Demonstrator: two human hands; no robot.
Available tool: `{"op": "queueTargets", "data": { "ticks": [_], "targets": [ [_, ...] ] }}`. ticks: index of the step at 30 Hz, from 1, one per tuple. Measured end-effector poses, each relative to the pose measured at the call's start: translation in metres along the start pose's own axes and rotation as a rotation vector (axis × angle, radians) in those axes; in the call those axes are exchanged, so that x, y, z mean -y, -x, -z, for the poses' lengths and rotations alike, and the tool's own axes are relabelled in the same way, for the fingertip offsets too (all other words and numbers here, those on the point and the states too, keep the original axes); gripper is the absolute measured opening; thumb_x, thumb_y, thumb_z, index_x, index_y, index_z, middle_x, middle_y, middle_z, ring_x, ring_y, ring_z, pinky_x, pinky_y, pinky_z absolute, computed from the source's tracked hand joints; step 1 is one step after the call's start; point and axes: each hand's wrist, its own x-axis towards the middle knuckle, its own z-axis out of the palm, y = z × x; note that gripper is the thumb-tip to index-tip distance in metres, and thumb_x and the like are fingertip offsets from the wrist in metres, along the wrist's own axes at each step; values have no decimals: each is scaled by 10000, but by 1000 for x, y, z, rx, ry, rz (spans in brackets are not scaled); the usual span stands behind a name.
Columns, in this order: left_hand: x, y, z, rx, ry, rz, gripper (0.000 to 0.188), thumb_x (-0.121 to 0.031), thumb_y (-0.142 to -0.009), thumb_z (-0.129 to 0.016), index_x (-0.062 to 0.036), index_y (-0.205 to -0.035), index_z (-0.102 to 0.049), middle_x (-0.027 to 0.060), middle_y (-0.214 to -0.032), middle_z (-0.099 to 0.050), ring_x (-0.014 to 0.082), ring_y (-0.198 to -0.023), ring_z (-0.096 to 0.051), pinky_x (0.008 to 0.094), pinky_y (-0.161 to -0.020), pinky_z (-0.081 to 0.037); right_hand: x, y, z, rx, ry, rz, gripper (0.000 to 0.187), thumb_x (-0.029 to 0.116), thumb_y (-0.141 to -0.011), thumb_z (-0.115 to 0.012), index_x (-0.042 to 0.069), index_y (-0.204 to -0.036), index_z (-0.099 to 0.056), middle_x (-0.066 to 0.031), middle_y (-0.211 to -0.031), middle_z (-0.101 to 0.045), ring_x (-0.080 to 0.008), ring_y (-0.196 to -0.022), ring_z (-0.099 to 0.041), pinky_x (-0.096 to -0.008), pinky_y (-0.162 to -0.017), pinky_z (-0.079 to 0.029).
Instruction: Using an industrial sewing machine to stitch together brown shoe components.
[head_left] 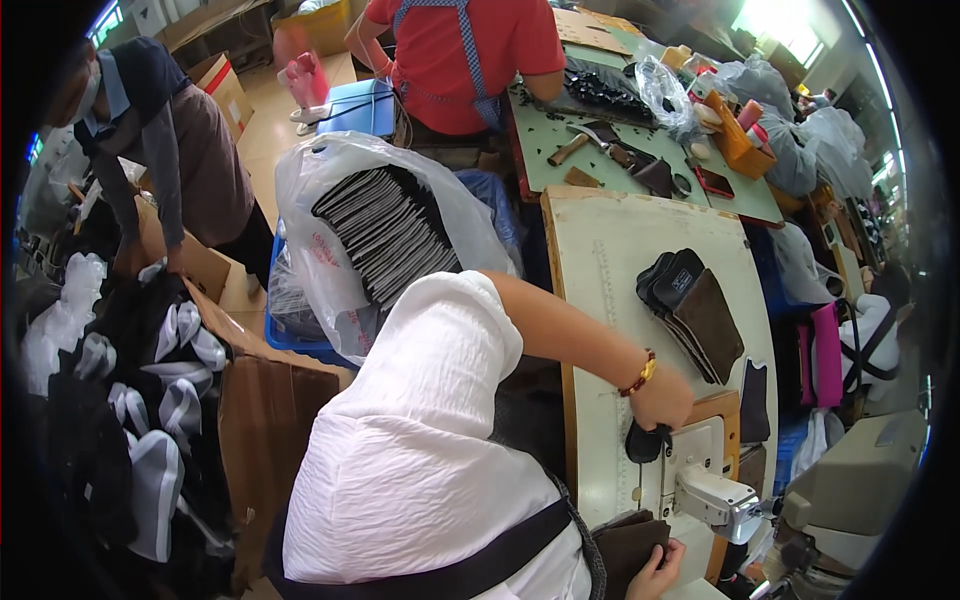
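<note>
My left hand (662, 402), with a red and gold bracelet at the wrist, is closed on a small black fabric piece (643, 443) beside the sewing machine's light metal arm (715, 500). The fingertips are partly hidden under the hand. Lower down, at the near table edge, my right hand (657, 572) grips a few dark brown fabric pieces (628, 550) between thumb and fingers. Farther along the pale sewing table (590, 250), a fanned stack of dark brown and black pieces (700, 315) lies flat. Another dark piece (754, 400) lies beyond the machine plate.
A plastic bag (300, 190) holds many stacked black pieces (385, 230). Left of me stands a cardboard box (270, 400) with black and white items. One person (165, 150) bends over it; another in red (450, 60) sits at a green table (600, 165) with a hammer (575, 147).
</note>
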Motion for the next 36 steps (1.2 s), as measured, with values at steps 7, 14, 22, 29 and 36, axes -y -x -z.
{"op": "queueTargets", "data": {
  "ticks": [7, 14, 22, 29, 36],
  "targets": [
    [-37, 10, -19, -226, -371, 154, 117, -209, -837, -730, -121, -906, -762, 34, -1029, -657, 237, -1139, -601, 383, -784, -571, -14, -2, 1, -61, -5, 49, 241, 177, -1045, -589, -20, -1182, -619, -229, -1049, -673, -367, -941, -631, -423, -877, -505],
    [-55, -19, 49, -880, -194, 147, 100, -203, -793, -702, -104, -791, -714, 58, -924, -648, 267, -1010, -607, 370, -632, -568, -6, -11, 10, 58, -33, 59, 239, 153, -1043, -585, -36, -1183, -629, -233, -1071, -684, -383, -984, -644, -419, -913, -505],
    [-114, 28, 25, -1232, -51, 199, 167, -144, -778, -715, -98, -903, -614, 49, -855, -575, 248, -871, -627, 365, -588, -528, -25, -37, 4, 91, -33, 130, 259, 38, -927, -683, -45, -1150, -581, -205, -1034, -616, -348, -957, -607, -411, -896, -483],
    [-97, 204, -99, -739, 637, 1523, 310, -244, -1022, -588, 56, -1011, -665, 314, -947, -688, 478, -954, -680, 522, -808, -525, -54, -24, -3, 67, -17, 112, 133, 40, -999, -576, -57, -1090, -584, -221, -937, -662, -380, -845, -638, -416, -803, -508],
    [-56, 241, -187, -461, 168, 1354, 248, -232, -949, -653, -33, -1071, -738, 318, -1019, -678, 473, -962, -663, 529, -886, -531, -49, -18, 0, 73, -18, 46, 127, 47, -1000, -576, -48, -1083, -592, -182, -937, -669, -299, -841, -634, -385, -810, -508]
  ]
}}
